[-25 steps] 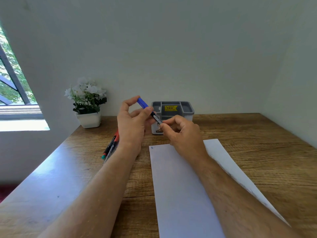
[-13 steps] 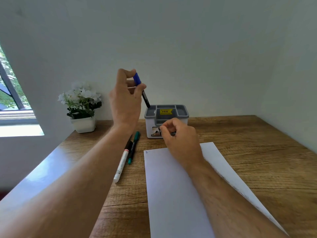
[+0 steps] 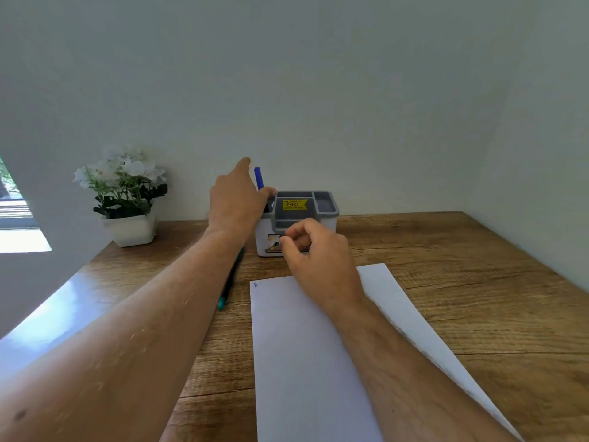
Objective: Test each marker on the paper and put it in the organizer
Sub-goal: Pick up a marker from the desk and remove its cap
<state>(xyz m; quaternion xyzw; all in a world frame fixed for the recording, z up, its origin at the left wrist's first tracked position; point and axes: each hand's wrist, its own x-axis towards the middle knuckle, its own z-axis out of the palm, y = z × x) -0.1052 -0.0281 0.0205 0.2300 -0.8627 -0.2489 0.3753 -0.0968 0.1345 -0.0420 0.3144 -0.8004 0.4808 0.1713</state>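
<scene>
Left hand [image 3: 234, 202]: fingers grasp the blue-capped marker [image 3: 258, 177], upright in the grey-and-white plastic organizer [image 3: 322, 212], left compartment.
Right hand [image 3: 318, 255]: fingers curled; whether they hold something, I cannot tell.

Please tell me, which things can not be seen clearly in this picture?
- Blue marker, head view: lower part hidden behind the left hand.
- Green marker: mostly covered by the left forearm.
- Organizer: front label hidden by the right hand.
- Mark on the paper: too small to read.
</scene>
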